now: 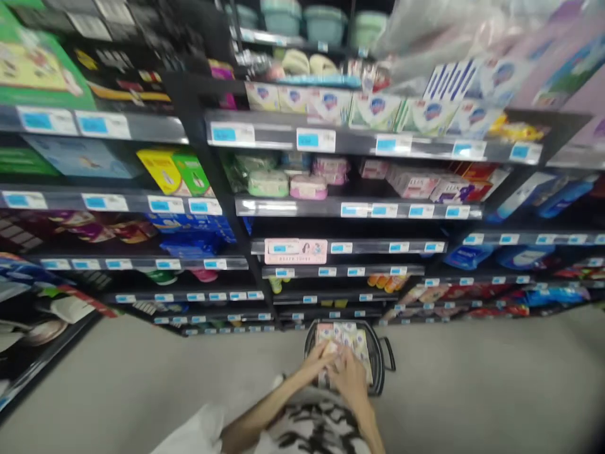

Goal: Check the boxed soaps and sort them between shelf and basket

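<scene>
A dark shopping basket (377,353) sits low in front of my body, with several small soap boxes (362,343) packed in it. Over its near half, my left hand (319,357) and my right hand (348,373) come together. Between their fingers shows a small pale soap box (332,348), its print too blurred to read. Fingers of both hands are bent around it, and the hands partly cover it. Parts of the boxes below are hidden by my hands and wrists.
Dark store shelves (283,207) with price tags rise ahead. Boxed soaps (377,108) line an upper shelf, with pink soap boxes (420,181) below. Bottles stand at right, and another shelf unit (42,359) edges the left. Grey floor (472,391) lies around the basket.
</scene>
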The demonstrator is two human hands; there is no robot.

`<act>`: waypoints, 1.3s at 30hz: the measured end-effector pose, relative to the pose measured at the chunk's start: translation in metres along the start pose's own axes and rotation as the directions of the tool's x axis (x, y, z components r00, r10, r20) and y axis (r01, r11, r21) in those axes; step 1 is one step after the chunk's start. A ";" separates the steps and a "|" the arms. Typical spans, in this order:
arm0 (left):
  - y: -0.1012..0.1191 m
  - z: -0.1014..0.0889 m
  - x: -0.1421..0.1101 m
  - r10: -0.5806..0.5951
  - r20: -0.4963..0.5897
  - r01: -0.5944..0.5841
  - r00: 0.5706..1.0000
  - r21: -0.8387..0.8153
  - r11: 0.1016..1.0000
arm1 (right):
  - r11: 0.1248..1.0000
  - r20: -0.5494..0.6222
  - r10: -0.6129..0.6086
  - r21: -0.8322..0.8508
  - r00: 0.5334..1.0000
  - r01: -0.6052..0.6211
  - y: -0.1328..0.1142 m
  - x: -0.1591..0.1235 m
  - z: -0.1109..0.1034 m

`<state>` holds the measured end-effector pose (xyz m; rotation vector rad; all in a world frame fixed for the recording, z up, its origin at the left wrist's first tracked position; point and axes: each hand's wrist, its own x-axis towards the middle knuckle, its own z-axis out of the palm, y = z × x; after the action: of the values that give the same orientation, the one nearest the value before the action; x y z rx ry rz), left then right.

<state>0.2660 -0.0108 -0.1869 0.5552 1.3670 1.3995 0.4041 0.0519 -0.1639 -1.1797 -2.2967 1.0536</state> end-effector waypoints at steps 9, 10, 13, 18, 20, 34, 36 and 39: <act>0.023 -0.008 -0.026 -0.093 -0.103 0.039 0.990 -0.437 0.898 | 0.981 -0.403 0.043 0.189 0.914 0.038 -0.017 -0.009 -0.012; 0.025 -0.007 -0.028 -0.086 -0.104 0.030 0.991 -0.448 0.893 | 0.978 -0.374 0.070 0.209 0.925 0.010 -0.017 -0.009 -0.013; 0.030 -0.009 -0.032 -0.084 -0.086 0.040 0.993 -0.428 0.903 | 0.962 -0.209 0.084 0.273 0.974 -0.024 -0.018 -0.007 -0.013; 0.026 -0.016 -0.035 -0.127 -0.131 0.072 0.983 -0.364 0.928 | 0.943 -0.116 0.137 0.321 0.984 -0.094 -0.019 -0.005 -0.002; 0.023 -0.019 -0.035 -0.163 -0.150 0.104 0.975 -0.338 0.935 | 0.942 -0.084 0.135 0.320 0.987 -0.102 -0.018 -0.005 0.000; 0.025 -0.008 -0.008 -0.081 -0.221 0.033 0.972 -0.211 0.977 | 0.844 -0.152 0.195 0.530 0.969 -0.086 -0.011 0.001 -0.001; 0.022 -0.006 -0.007 -0.090 -0.221 0.040 0.971 -0.222 0.974 | 0.814 -0.143 0.158 0.579 0.977 -0.047 -0.009 0.002 0.003; 0.009 -0.006 -0.002 -0.115 -0.212 0.060 0.971 -0.252 0.966 | 0.778 -0.126 0.129 0.628 0.984 -0.022 -0.010 0.005 0.013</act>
<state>0.2585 -0.0134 -0.1796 0.1746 1.3517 1.5653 0.3886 0.0461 -0.1651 -1.0236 -1.5711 1.5283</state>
